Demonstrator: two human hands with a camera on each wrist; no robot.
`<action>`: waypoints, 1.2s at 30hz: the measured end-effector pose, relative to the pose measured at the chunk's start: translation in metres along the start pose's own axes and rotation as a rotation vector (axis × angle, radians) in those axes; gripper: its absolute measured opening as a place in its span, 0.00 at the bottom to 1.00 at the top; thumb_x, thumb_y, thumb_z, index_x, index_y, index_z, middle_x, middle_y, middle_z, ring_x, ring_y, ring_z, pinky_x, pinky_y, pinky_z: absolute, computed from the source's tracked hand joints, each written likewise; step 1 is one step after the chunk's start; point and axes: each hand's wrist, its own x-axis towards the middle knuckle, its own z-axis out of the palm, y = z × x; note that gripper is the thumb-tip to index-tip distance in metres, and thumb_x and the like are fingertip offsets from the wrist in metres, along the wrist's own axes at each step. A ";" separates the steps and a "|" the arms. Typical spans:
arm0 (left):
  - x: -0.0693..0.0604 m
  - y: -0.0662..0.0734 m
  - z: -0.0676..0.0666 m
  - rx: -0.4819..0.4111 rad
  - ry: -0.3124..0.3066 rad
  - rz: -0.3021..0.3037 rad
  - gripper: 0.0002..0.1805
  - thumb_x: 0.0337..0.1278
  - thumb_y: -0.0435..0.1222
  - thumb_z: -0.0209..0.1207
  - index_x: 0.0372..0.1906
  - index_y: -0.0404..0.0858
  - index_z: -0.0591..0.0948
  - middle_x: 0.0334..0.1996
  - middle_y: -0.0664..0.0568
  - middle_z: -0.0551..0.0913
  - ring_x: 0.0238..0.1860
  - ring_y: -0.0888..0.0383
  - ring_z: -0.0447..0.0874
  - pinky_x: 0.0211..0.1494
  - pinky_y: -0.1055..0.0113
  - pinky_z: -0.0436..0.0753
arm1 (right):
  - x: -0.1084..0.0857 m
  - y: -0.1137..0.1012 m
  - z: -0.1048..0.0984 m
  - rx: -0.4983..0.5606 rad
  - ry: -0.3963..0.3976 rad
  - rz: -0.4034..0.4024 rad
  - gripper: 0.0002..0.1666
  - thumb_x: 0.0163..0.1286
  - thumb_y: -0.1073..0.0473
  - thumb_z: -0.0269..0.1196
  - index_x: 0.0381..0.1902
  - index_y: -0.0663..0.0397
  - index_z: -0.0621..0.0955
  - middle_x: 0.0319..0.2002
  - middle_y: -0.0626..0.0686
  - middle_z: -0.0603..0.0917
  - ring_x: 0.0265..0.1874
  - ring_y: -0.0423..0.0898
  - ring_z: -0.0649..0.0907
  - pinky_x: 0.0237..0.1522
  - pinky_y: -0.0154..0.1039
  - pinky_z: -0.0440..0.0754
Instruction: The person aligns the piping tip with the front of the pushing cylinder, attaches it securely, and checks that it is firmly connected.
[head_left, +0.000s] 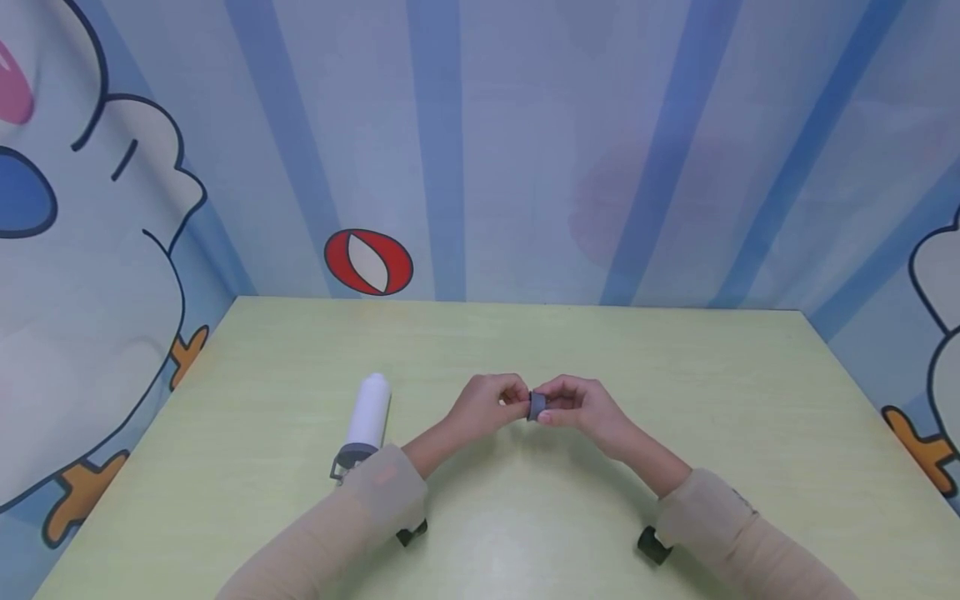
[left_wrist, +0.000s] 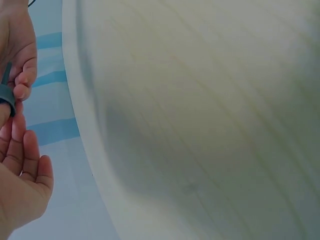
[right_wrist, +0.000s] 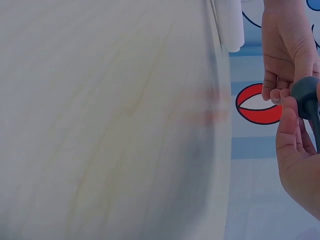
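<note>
In the head view both hands meet over the middle of the table around a small dark grey cap-like piece (head_left: 537, 406). My left hand (head_left: 487, 406) pinches its left side, while the right hand (head_left: 588, 410) grips it between thumb and fingers from the right. The right wrist view shows the grey piece (right_wrist: 303, 97) as a rounded dome with a thin stem. From the left wrist, the same piece (left_wrist: 7, 100) looks like a ring with a narrow strip, partly cut off by the frame. Fingers hide some of it.
A white bottle (head_left: 369, 412) with a dark grey end and a metal-looking clasp lies on the table (head_left: 675, 358), left of the left forearm. Black wrist devices hang under both sleeves. A printed blue striped backdrop (head_left: 517, 150) rises behind the table's far edge.
</note>
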 end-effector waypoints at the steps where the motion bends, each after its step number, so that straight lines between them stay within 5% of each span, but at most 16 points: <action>1: 0.000 0.000 0.000 0.002 0.000 -0.006 0.05 0.50 0.39 0.60 0.25 0.42 0.78 0.24 0.57 0.80 0.28 0.66 0.74 0.33 0.74 0.72 | 0.000 0.000 0.000 -0.002 -0.002 0.000 0.27 0.52 0.62 0.65 0.47 0.72 0.72 0.34 0.44 0.81 0.33 0.38 0.81 0.39 0.33 0.78; 10: -0.003 -0.002 0.001 -0.004 -0.030 -0.022 0.06 0.51 0.41 0.59 0.25 0.43 0.78 0.24 0.58 0.79 0.28 0.65 0.73 0.31 0.73 0.70 | -0.001 0.000 -0.001 -0.017 -0.052 0.021 0.24 0.53 0.62 0.64 0.46 0.69 0.73 0.31 0.48 0.80 0.18 0.38 0.74 0.24 0.33 0.73; 18: -0.007 -0.008 -0.005 0.016 -0.094 -0.004 0.05 0.50 0.40 0.59 0.25 0.46 0.77 0.23 0.60 0.78 0.27 0.65 0.73 0.33 0.73 0.71 | -0.001 0.001 -0.006 -0.068 -0.113 0.030 0.23 0.55 0.62 0.63 0.46 0.69 0.74 0.27 0.48 0.80 0.13 0.39 0.67 0.20 0.33 0.68; 36: -0.032 -0.020 -0.056 0.114 -0.221 -0.080 0.04 0.48 0.40 0.61 0.29 0.46 0.78 0.26 0.60 0.78 0.29 0.63 0.73 0.37 0.70 0.74 | 0.000 0.005 -0.012 -0.159 -0.138 0.054 0.22 0.55 0.63 0.63 0.47 0.69 0.74 0.32 0.53 0.79 0.17 0.38 0.69 0.23 0.33 0.70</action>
